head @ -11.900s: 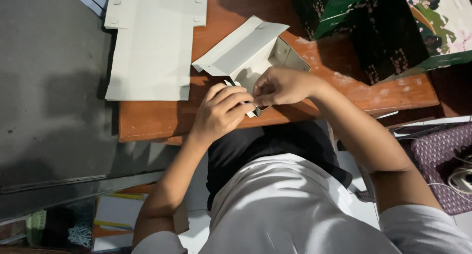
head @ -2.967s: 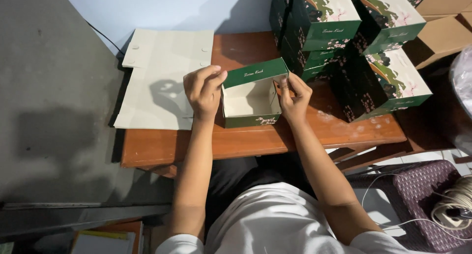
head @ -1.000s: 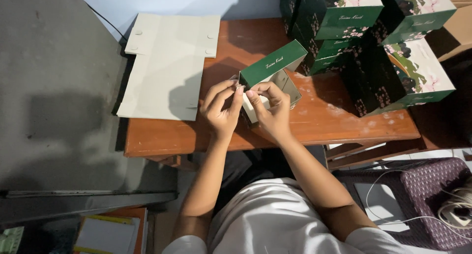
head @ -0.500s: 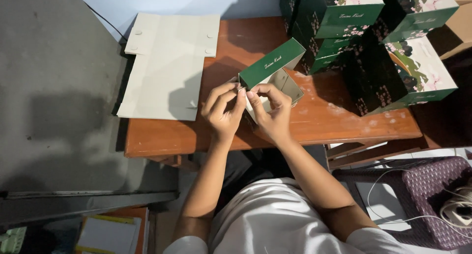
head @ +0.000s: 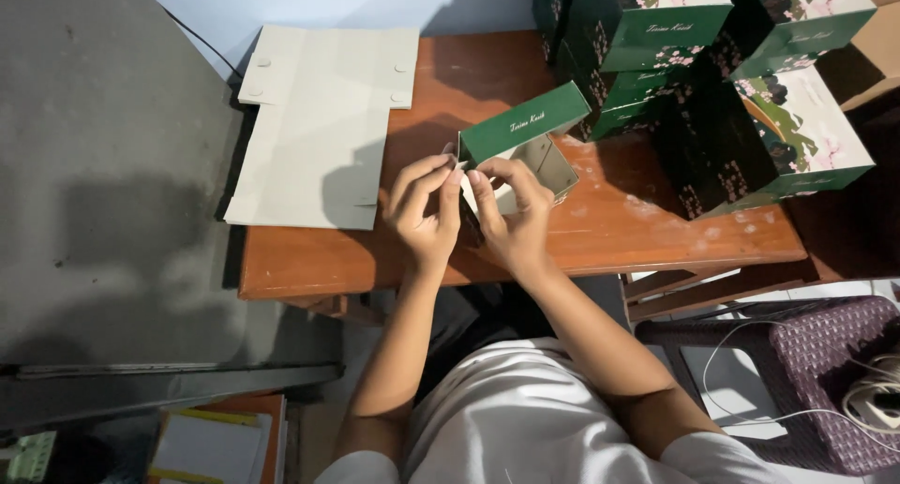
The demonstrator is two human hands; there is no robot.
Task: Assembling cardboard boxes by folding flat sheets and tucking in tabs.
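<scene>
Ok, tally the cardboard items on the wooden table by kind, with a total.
Green box being folded, held by left hand and right hand: 1
Finished green boxes stacked: 4 visible
Flat unfolded cardboard sheets: 1
Total: 6

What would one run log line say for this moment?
left hand: pinching box flap | right hand: pinching same flap | green box: open, on wooden table | flat cardboard: left of box
</scene>
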